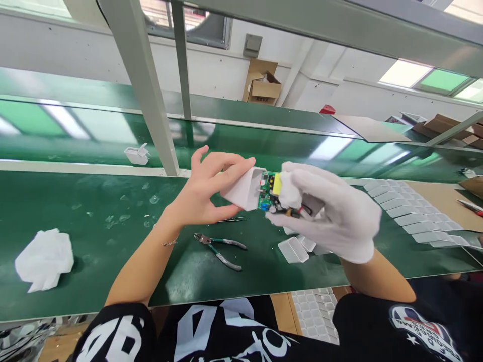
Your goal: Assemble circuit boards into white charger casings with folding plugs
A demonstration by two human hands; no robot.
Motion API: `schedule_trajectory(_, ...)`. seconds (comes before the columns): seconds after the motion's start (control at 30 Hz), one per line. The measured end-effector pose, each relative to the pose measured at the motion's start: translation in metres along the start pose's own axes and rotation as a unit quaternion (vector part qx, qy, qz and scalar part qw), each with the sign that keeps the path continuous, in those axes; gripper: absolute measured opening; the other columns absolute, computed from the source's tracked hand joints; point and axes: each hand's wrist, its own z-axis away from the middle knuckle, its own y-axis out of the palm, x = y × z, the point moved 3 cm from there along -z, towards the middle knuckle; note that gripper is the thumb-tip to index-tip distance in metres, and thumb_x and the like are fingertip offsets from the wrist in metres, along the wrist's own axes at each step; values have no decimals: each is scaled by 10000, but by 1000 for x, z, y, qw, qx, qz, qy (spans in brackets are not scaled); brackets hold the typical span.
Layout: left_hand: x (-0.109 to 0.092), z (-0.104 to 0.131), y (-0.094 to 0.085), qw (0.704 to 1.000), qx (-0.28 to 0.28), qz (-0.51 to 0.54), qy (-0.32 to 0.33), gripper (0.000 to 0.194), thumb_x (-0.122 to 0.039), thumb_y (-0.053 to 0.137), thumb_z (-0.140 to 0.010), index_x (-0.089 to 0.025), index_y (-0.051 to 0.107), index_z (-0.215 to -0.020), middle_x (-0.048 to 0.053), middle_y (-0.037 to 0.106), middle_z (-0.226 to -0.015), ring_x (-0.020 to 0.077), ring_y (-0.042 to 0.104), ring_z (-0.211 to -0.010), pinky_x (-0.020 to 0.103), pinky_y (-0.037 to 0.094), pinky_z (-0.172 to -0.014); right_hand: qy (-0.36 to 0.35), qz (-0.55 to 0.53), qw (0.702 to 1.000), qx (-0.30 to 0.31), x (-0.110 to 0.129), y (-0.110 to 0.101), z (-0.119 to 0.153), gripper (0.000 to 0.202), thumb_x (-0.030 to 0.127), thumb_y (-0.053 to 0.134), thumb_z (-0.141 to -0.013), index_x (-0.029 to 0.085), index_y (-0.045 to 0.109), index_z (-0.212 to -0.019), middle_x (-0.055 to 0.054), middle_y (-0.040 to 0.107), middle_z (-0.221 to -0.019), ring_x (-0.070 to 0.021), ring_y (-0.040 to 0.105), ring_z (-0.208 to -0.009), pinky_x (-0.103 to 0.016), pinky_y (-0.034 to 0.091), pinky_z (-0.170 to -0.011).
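Bare, my left hand [211,188] closes its fingers round a white plastic casing [247,190]. On my right hand [332,211] is a white glove, and it grips a green circuit board [266,188] with a yellow component and some wires. The board's left end is at the open end of the casing; how far it sits inside cannot be seen. Gloved fingers hide the board's right part. Below the hands, green-handled pliers [222,249] lie on the green table. Several white plastic pieces [293,250] lie under my right hand.
Rows of white casings [415,211] line the right side, with red-handled pliers [471,207] beyond. A crumpled white cloth [45,259] lies at the left. A metal post [145,80] rises behind my left hand. A small white part [137,154] rests on the conveyor.
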Motion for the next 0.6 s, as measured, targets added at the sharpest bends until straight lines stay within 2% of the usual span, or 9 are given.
schedule_trajectory(0.07, -14, -4, -6, 998, -20, -32, 55, 714, -245, 697, -767, -381, 544, -1451, 17, 677, -1222, 255, 651, -1083, 501, 207, -1214, -54, 74, 996, 10, 19, -10, -5, 115, 327, 687, -912, 286, 584, -945, -36, 650, -824, -203, 681, -731, -319, 573, -558)
schedule_trajectory(0.13, -24, -4, -8, 994, -37, -58, 85, 696, -216, 640, -808, -364, 506, -1475, 27, 682, -1193, 241, 653, -1065, 500, 265, -1182, -78, 152, 985, 11, 33, -15, -9, 95, 279, 646, -931, 238, 570, -891, -51, 670, -820, -196, 694, -711, -296, 554, -535)
schedule_trajectory(0.2, -28, -3, -9, 990, -40, -80, 107, 656, -196, 611, -837, -328, 500, -1470, 46, 693, -1171, 241, 656, -1054, 507, 332, -1133, -111, 201, 973, 10, 44, -17, -12, 90, 266, 630, -946, 188, 592, -923, -90, 715, -885, -205, 724, -755, -280, 558, -545)
schedule_trajectory(0.27, -29, -2, -11, 987, -33, -85, 129, 616, -210, 624, -858, -299, 507, -1456, 65, 704, -1174, 248, 660, -1049, 491, 423, -1056, -136, 216, 966, 35, 49, -16, -14, 126, 277, 618, -964, 152, 626, -968, -120, 741, -948, -204, 739, -801, -265, 571, -573)
schedule_trajectory(0.4, -25, -2, -17, 988, -33, -53, 140, 582, -221, 650, -894, -282, 520, -1458, 81, 700, -1193, 247, 661, -1066, 413, 560, -903, -130, 224, 962, 82, 51, -17, -17, 154, 266, 588, -988, 147, 668, -1045, -111, 756, -1003, -176, 738, -828, -252, 597, -665)
schedule_trajectory(0.5, -22, -1, -21, 987, -41, -41, 147, 588, -209, 680, -875, -219, 547, -1448, 111, 689, -1179, 257, 653, -1070, 425, 580, -906, -111, 237, 961, 93, 53, -15, -18, 217, 291, 556, -1010, 150, 656, -1141, -113, 767, -1046, -175, 751, -832, -241, 577, -592)
schedule_trajectory(0.6, -22, 1, -23, 986, -44, -34, 157, 608, -205, 685, -868, -205, 541, -1459, 121, 680, -1190, 273, 647, -1083, 459, 588, -913, -142, 288, 946, 48, 56, -11, -15, 287, 300, 601, -994, 122, 623, -1219, -136, 776, -1081, -215, 768, -906, -262, 601, -636)
